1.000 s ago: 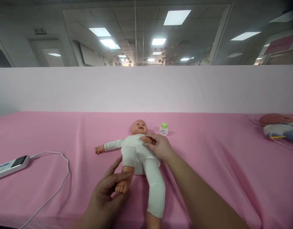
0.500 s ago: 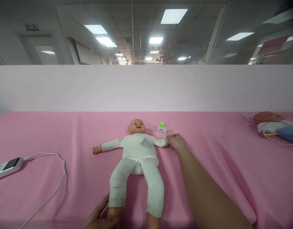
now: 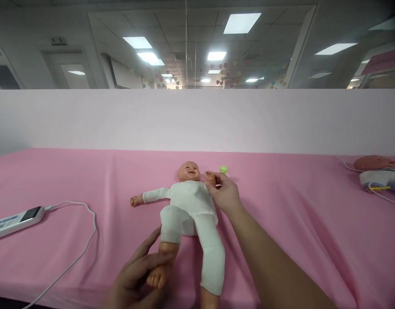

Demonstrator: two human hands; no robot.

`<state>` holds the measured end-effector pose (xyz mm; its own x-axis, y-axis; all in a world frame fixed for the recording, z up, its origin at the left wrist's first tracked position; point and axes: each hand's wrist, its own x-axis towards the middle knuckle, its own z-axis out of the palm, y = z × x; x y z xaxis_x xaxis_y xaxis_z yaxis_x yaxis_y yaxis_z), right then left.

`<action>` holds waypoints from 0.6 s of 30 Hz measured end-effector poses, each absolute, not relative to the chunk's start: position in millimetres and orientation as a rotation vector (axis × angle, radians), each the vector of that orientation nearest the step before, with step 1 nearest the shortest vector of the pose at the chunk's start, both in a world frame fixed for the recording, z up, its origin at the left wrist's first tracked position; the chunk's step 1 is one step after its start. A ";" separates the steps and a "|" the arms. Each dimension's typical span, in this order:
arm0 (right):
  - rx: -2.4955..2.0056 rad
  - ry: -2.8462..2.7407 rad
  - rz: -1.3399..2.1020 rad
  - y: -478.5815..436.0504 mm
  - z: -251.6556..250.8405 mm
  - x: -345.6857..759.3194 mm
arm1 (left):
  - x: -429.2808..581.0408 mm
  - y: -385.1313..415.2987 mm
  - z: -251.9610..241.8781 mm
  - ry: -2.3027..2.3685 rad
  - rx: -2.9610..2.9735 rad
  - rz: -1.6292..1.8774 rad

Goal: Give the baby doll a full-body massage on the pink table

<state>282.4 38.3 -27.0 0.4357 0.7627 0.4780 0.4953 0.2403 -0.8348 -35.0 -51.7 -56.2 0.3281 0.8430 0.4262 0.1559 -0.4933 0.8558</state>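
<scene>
A baby doll (image 3: 192,197) in a white cloth suit lies on its back on the pink sheet (image 3: 268,249), head toward the far wall. My left hand (image 3: 139,268) is closed round its lower leg and foot at the left, and that knee is bent up. With thumb and fingers, my right hand (image 3: 224,191) grips the doll's hand at the right, raised close beside its head. The doll's other arm stretches out to the left. Just behind my right hand is a small bottle with a green cap (image 3: 223,169), mostly covered.
A white handheld device with a dark screen (image 3: 19,222) lies at the left, its white cable (image 3: 94,221) curling toward the front edge. Another doll (image 3: 380,171) in white and blue lies at the far right with thin tubing. A low white wall (image 3: 197,120) borders the back.
My right hand has brought the doll's hand inward beside its head, bending the arm. My left hand has pushed the doll's leg up, bending the knee. The view has shifted slightly.
</scene>
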 end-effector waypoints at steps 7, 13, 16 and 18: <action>-1.497 -1.843 0.129 28.1 -18.9 258.9 | -6.9 -28.7 -46.5 0.867 1.850 1.117; -1.477 -1.884 0.100 29.5 -19.6 261.3 | 1.4 -32.1 -34.6 0.854 1.873 1.089; -1.448 -1.790 0.170 30.6 -22.1 262.8 | -7.7 -38.9 -40.8 0.835 1.889 1.166; -1.431 -1.678 0.275 32.3 -24.8 266.0 | -19.8 -47.0 -49.4 0.800 1.924 1.189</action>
